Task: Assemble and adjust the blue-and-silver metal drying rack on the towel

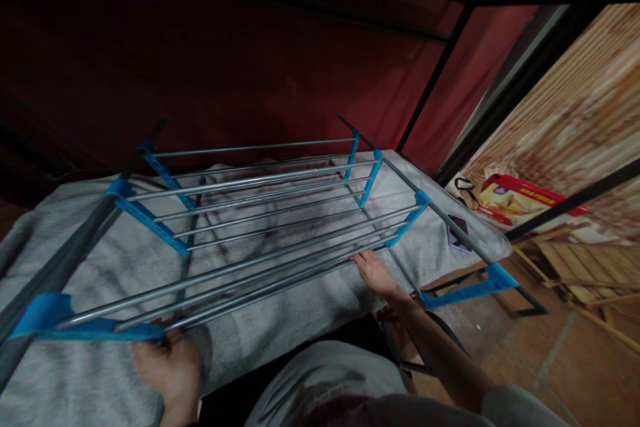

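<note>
The left hand [167, 363] sits at the lower left of the frame, knuckles up, its fingers curled around the near blue bracket [85, 328] of the drying rack [260, 213], clamped on it where the lowest rods meet the plastic. The right hand [376, 273] reaches forward from the lower right, arm nearly straight, palm down and fingers spread flat on the grey towel [115, 260], fingertips just under the nearest rod; it grips nothing. The rack fills the middle of the frame, its metal rods running from lower left to upper right between blue brackets, with the towel lying beneath the rods and hanging over the near edge toward the person's lap. Behind the rack, across the top of the frame, hangs a dark red cloth [225, 60] on black poles, close to the far rods. To the right the tiled floor lies open, with a wooden frame [580, 267] and a red box [520, 200] near the right edge.
</note>
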`<action>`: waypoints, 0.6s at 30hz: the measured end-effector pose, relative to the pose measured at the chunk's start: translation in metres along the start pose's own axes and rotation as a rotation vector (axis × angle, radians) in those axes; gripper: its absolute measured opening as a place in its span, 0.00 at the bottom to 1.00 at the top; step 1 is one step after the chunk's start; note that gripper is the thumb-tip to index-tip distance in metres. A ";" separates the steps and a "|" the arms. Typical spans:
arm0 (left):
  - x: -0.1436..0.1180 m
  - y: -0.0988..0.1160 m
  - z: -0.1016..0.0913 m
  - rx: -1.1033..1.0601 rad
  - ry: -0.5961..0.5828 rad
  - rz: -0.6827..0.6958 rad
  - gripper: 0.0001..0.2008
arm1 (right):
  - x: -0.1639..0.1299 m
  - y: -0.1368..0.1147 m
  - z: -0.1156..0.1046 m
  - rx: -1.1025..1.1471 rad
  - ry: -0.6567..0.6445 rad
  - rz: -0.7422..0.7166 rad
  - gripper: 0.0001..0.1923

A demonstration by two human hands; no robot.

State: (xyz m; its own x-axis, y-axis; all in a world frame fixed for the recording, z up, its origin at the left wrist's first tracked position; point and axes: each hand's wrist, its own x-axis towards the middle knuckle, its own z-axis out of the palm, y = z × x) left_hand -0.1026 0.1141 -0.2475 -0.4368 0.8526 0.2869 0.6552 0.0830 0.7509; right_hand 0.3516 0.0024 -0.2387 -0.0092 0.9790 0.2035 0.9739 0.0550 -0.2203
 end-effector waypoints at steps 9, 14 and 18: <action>-0.001 0.006 -0.002 -0.007 0.054 0.043 0.16 | 0.002 0.001 -0.011 0.038 0.011 0.019 0.13; -0.004 0.010 -0.005 0.059 0.020 0.017 0.10 | 0.004 0.005 -0.012 0.074 0.002 0.000 0.14; -0.002 0.011 -0.006 0.053 0.024 0.009 0.12 | 0.004 0.009 -0.011 0.105 -0.012 -0.010 0.14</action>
State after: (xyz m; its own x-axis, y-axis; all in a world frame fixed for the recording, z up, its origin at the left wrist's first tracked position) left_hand -0.0979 0.1104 -0.2367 -0.4446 0.8411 0.3080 0.6905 0.1028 0.7160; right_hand 0.3628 0.0044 -0.2297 -0.0217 0.9805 0.1952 0.9445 0.0841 -0.3177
